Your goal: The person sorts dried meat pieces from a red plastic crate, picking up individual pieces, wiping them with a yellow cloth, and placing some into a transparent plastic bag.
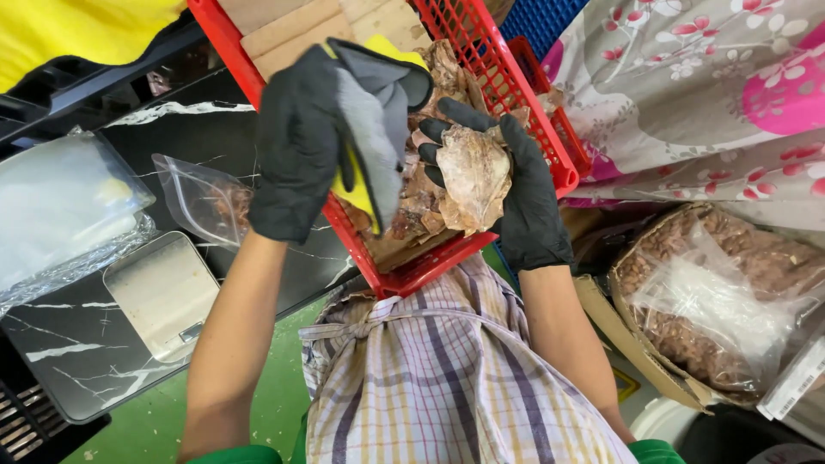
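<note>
Over the red crate (563, 167), a pale dried piece (474, 176) lies in my right hand (516, 193), fingers curled behind it, thumb at its left edge. My left hand (301, 142) clutches a grey-and-yellow cloth (374, 129), perhaps a glove, just beside it.

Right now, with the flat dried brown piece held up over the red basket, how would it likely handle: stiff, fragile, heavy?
The dried piece keeps its flat shape in the right hand, so it is probably stiff. Its thin, ragged edges suggest it could crack or flake if squeezed. Curled fingers alone hold it above the red basket, so it is likely light for its size.
</note>
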